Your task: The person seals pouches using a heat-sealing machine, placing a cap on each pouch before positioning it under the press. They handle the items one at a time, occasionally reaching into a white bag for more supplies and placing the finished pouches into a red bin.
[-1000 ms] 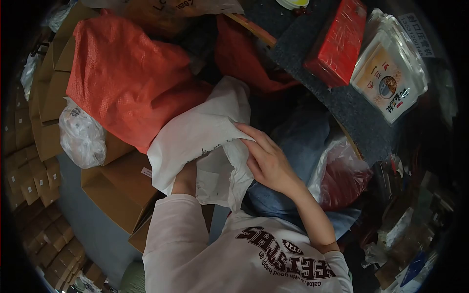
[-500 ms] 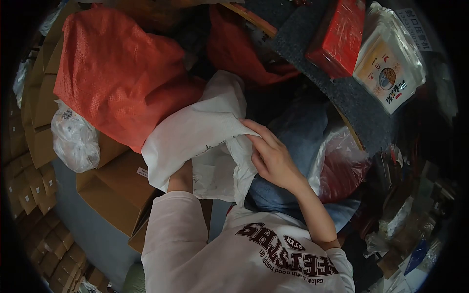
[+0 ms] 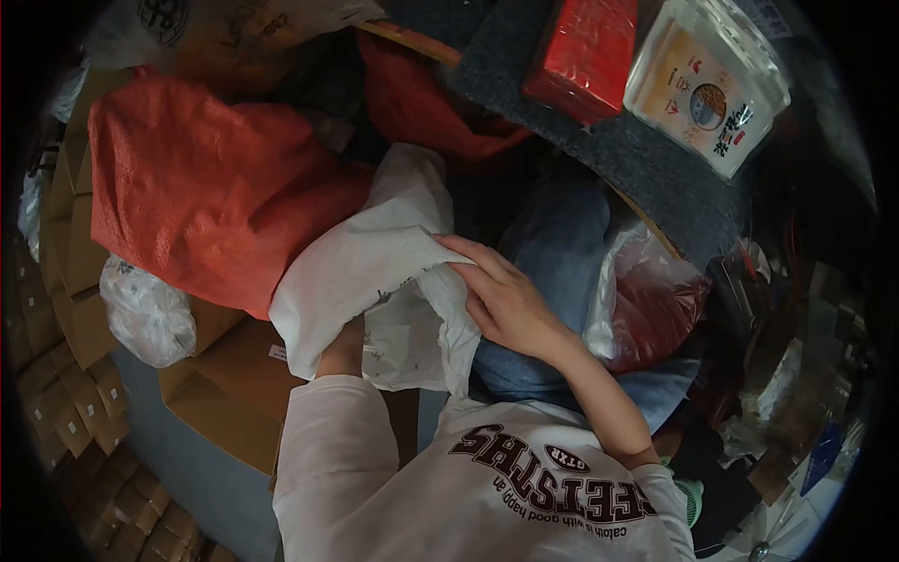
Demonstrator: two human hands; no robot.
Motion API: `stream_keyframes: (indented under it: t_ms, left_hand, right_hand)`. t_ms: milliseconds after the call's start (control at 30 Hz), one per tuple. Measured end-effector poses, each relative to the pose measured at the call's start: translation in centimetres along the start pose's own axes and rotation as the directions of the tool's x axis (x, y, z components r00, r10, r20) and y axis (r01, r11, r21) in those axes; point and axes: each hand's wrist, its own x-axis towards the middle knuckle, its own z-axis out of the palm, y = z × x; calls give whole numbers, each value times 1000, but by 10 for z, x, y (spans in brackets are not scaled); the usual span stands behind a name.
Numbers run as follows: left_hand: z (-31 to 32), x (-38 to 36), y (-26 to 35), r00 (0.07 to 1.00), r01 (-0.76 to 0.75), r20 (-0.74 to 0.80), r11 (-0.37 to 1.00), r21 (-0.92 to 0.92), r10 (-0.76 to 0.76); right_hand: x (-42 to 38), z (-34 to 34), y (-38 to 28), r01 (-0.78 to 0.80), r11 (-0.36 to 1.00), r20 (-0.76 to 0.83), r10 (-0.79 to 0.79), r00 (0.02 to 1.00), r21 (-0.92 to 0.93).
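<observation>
A white sack [image 3: 346, 244] has its mouth open toward me, its folded rim hanging loose. My left hand [image 3: 343, 352] is inside the sack past the wrist, so its fingers are hidden. On the right side of the mouth, my right hand [image 3: 501, 298] pinches the sack's upper rim between thumb and fingers. A large orange-red woven sack [image 3: 206, 187] lies against the white one, at its upper left.
Cardboard boxes [image 3: 229, 403] stand at the left, beside a knotted clear plastic bag [image 3: 148, 314]. A grey felt-covered surface [image 3: 646, 178] at upper right bears a red box [image 3: 585, 61] and a clear-wrapped pack [image 3: 707, 94]. Blue denim [image 3: 562, 253] lies beneath, near a red plastic-wrapped bundle [image 3: 655, 304].
The view has shifted slightly, so the red box and the wrapped pack appear farther left. Both hands keep nearly the same places at the white sack.
</observation>
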Motion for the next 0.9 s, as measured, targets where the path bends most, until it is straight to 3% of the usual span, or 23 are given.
stream_keyframes:
  t_ms: [467,533,600,667,733,767,800,833,867,900]
  left_hand:
    - [21,11,-1,998,3,-58,1000,-8,-3]
    - [23,8,-3,993,-64,-96,998,23,66]
    - [18,-2,5,953,-265,-82,935,235,291]
    - [6,-9,22,873,-436,-11,790,431,488]
    - [-31,-9,52,842,-446,397,885,130,366]
    - [-75,-40,87,902,-316,330,947,63,279]
    - [-93,-62,96,907,-314,320,946,83,274]
    - [-104,-81,101,901,-433,77,898,81,427]
    - [-116,-101,109,817,-543,-162,833,108,553]
    - [-135,-124,126,816,-540,-162,832,124,554]
  right_hand:
    - [-19,7,7,31,999,-70,-32,997,-10]
    - [-14,8,4,19,1000,-66,-18,998,15]
    - [-10,5,1,7,1000,-65,-5,998,28]
    - [-10,4,-3,27,1000,-108,-27,994,3]
    - [-15,2,-1,29,999,-123,-33,992,-37]
    - [-20,2,0,17,997,-131,-26,991,-75]
    - [-25,2,0,33,997,-143,-44,989,-73]
    - [-30,1,2,42,988,-122,-60,991,-148]
    - [-36,2,1,47,974,-98,-70,993,-220]
    - [-40,4,-3,57,975,-108,-82,991,-215]
